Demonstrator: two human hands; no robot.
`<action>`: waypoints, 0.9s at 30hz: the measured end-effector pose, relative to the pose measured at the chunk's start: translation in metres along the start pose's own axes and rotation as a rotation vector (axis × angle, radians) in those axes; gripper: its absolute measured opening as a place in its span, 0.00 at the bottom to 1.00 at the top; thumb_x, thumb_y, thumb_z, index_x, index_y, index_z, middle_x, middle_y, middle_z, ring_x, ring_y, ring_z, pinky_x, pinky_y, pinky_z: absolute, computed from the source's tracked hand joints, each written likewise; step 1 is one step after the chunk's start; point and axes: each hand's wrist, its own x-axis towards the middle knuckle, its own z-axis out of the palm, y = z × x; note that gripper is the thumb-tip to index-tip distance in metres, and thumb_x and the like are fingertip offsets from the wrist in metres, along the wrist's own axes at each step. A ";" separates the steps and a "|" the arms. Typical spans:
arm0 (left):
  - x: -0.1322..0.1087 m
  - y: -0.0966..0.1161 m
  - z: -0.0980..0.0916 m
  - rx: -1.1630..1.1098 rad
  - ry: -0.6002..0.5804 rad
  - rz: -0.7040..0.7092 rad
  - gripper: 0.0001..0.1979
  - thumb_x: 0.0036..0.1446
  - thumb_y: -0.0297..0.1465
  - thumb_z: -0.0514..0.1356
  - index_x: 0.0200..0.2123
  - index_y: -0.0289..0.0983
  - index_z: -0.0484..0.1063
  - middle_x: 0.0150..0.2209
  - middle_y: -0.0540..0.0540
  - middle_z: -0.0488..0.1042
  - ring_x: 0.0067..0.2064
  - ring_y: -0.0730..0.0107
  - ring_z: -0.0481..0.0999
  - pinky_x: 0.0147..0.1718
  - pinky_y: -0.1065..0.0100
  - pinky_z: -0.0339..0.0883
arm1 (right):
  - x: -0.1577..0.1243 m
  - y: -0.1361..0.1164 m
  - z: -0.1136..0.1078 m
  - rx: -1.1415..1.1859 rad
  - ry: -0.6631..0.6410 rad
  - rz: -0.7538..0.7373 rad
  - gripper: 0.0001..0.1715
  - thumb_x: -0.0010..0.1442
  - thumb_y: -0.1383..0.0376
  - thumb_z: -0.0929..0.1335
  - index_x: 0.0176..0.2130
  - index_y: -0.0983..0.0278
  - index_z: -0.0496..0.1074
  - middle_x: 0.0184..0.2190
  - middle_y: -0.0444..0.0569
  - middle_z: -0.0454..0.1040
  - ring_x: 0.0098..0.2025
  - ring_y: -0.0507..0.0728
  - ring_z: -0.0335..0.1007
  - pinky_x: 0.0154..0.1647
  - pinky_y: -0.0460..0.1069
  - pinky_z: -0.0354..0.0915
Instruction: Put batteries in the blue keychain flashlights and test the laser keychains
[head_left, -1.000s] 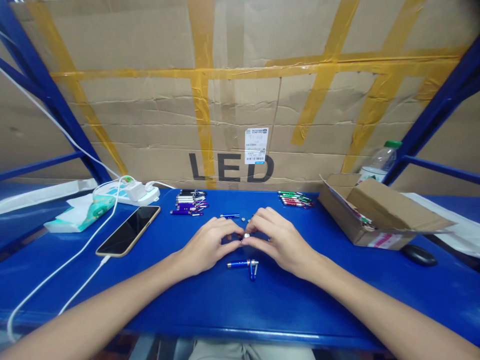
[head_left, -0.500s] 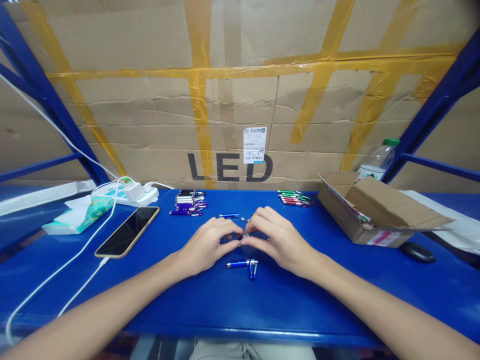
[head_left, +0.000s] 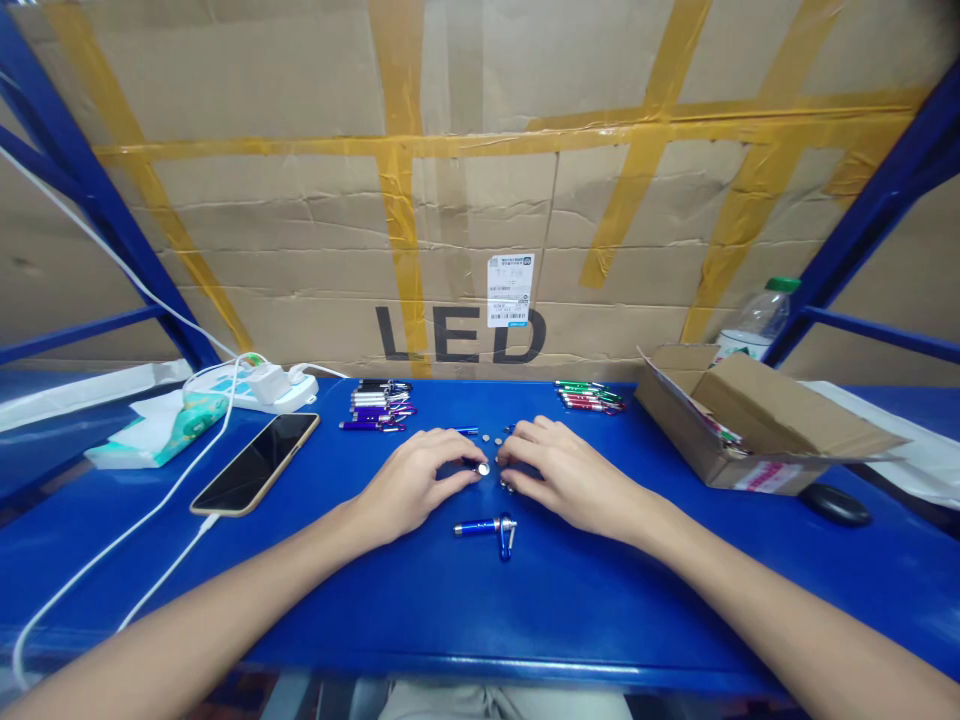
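My left hand (head_left: 420, 483) pinches a button cell (head_left: 483, 468) between thumb and fingertips, its round silver face showing. Just across from it, my right hand (head_left: 562, 470) has its thumb and fingers closed around small silver pieces (head_left: 507, 487), too small to make out fully. Beyond the fingertips, a loose button cell (head_left: 485, 438) lies on the blue table, with another beside it. A blue metal tube (head_left: 465, 431) rests behind my left fingers, partly covered. Nearer to me lies a blue keychain flashlight (head_left: 477, 527) with a carabiner clip (head_left: 505, 540).
Rows of dark, silver and purple keychain flashlights (head_left: 379, 405) lie back left; green and red ones (head_left: 589, 396) back right. An open cardboard box (head_left: 697, 455), black mouse (head_left: 835, 504) and bottle (head_left: 757, 318) stand right. A phone (head_left: 259, 465), tissues (head_left: 161, 430) and power strip (head_left: 281, 390) are left.
My hands have drawn slightly apart from where their fingertips met. The button cell in my left fingers now shows its flat face, and small silver pieces show at my right fingertips.
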 end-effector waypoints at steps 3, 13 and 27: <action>0.000 0.000 0.000 0.008 -0.008 -0.024 0.08 0.72 0.33 0.63 0.50 0.42 0.80 0.50 0.46 0.83 0.53 0.59 0.80 0.54 0.60 0.69 | -0.001 0.001 0.004 -0.006 -0.074 0.003 0.05 0.73 0.62 0.71 0.45 0.61 0.75 0.46 0.52 0.77 0.48 0.64 0.70 0.48 0.57 0.64; 0.000 0.002 -0.001 -0.007 -0.018 0.001 0.07 0.72 0.32 0.63 0.51 0.41 0.80 0.51 0.46 0.83 0.53 0.60 0.80 0.54 0.61 0.68 | -0.001 -0.005 0.003 0.036 -0.088 0.010 0.04 0.72 0.68 0.70 0.42 0.61 0.71 0.44 0.51 0.76 0.47 0.62 0.69 0.47 0.56 0.63; 0.002 0.005 0.000 -0.096 -0.031 -0.106 0.07 0.68 0.30 0.67 0.49 0.39 0.81 0.43 0.47 0.83 0.43 0.64 0.81 0.47 0.65 0.69 | 0.002 -0.008 0.000 0.400 0.207 0.092 0.06 0.75 0.68 0.67 0.41 0.59 0.68 0.40 0.46 0.76 0.42 0.57 0.69 0.44 0.52 0.65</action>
